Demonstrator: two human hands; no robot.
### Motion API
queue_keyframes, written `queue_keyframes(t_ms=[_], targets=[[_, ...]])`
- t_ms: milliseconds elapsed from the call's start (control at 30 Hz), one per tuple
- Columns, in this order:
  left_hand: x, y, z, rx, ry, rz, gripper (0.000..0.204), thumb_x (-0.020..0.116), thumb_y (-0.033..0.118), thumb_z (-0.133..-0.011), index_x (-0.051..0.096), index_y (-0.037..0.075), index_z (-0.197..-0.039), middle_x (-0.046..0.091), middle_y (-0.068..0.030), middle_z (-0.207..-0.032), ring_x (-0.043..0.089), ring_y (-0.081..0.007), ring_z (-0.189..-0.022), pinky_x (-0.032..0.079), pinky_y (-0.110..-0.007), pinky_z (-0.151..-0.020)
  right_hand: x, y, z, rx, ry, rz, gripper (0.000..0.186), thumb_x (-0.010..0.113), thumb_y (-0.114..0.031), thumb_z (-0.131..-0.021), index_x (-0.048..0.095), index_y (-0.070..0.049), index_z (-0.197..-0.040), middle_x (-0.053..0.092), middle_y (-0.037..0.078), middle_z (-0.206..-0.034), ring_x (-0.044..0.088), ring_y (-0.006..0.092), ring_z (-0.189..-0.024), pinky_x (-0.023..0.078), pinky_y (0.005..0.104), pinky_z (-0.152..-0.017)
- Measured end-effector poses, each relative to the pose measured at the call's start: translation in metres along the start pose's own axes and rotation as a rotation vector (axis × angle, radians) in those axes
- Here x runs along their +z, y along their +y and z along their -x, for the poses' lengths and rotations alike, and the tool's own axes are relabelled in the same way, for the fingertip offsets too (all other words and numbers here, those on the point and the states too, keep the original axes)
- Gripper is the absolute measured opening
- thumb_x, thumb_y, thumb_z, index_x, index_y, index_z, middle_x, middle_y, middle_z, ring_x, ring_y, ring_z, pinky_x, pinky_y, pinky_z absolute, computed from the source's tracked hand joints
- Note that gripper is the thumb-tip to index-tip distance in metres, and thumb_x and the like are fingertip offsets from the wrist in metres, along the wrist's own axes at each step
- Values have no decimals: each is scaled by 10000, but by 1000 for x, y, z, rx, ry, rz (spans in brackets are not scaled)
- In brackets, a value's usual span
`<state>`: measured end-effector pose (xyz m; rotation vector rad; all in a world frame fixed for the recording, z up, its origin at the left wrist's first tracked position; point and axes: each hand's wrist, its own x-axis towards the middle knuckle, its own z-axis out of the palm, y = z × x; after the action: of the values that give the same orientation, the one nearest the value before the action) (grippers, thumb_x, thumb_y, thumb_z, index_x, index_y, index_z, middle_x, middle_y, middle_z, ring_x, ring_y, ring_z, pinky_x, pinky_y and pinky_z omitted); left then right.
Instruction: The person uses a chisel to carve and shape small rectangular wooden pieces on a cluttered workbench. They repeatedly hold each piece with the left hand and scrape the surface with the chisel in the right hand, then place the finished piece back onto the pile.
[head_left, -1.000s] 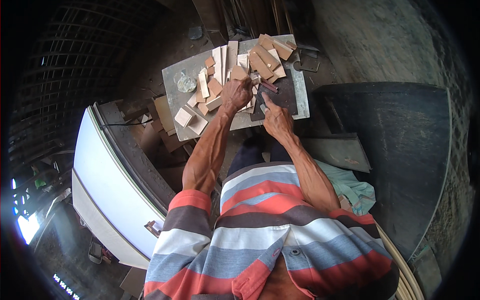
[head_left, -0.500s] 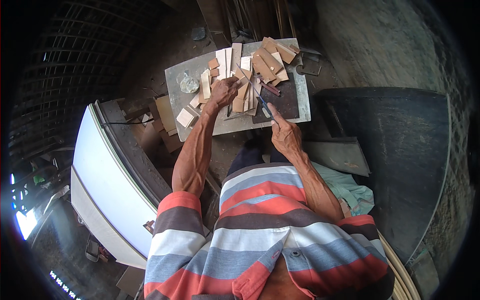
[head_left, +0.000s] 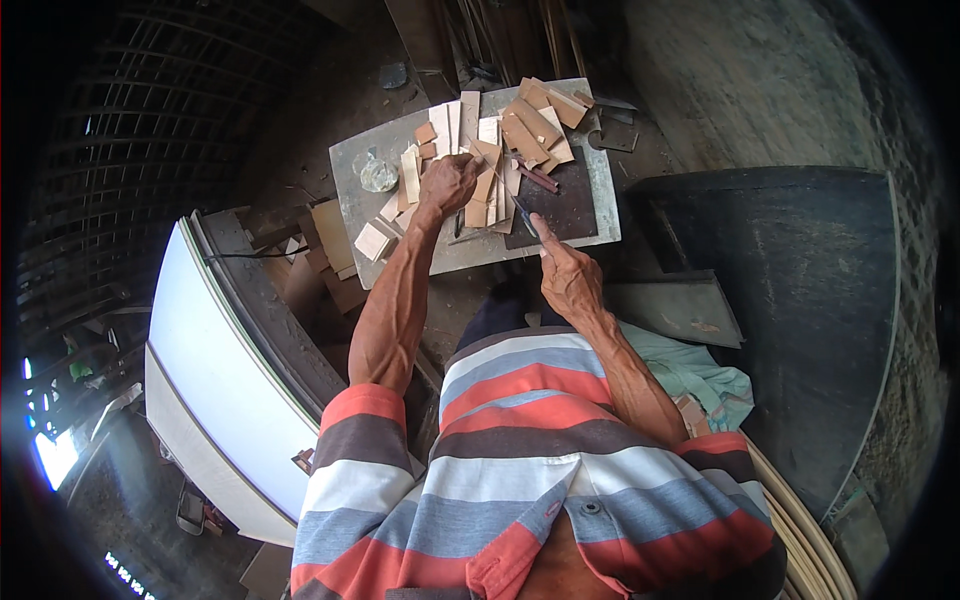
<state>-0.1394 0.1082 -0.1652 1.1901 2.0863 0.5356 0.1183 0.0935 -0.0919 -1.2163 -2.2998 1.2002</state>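
My right hand is closed round the blue and dark handle of a long, thin-bladed hand tool. The forefinger stretches along the handle, and the blade slants up and left over the wood pieces; its exact kind is unclear. My left hand is closed at the edge of a small flat brown wood piece, gripping or pressing it, close to the blade's far end. Part of that piece is hidden by the fingers. Around both hands lie several pale and brown wood offcuts in a loose heap.
A worn grey low table bears the wood, a clear cup, a dark flat sheet and reddish-brown sticks. White-faced boards lean at left. A large dark panel and green cloth are at right.
The right hand and the tool have shifted slightly down and left. My left hand stays at the wood piece, and the whole view has moved a little.
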Motion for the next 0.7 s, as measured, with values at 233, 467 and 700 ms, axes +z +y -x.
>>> queue_keyframes(t_ms=[233, 467, 700], targets=[[3, 21, 4, 76, 26, -66, 380, 504, 392, -951, 710, 73, -933, 674, -207, -779, 641, -411, -784, 490, -470, -708, 4, -4, -13, 46, -20, 163, 516, 519, -47, -906, 479, -145, -1410, 641, 209, -741, 642, 380, -669, 493, 443, -612], [0, 26, 5, 122, 39, -138, 346, 507, 373, -951, 715, 98, -926, 665, -197, -734, 645, -405, -749, 493, -482, -655, 2, -4, -13, -38, -2, 179, 647, 572, -20, -814, 430, -117, -1437, 623, 153, -665, 644, 327, -627, 494, 425, -573], [0, 31, 13, 126, 45, -191, 330, 520, 344, -946, 713, 82, -888, 666, -206, -739, 652, -397, -734, 500, -483, -664, 0, -7, -15, -27, -4, 206, 587, 605, -63, -853, 460, -99, -1421, 608, 158, -619, 646, 318, -583, 477, 404, -541]])
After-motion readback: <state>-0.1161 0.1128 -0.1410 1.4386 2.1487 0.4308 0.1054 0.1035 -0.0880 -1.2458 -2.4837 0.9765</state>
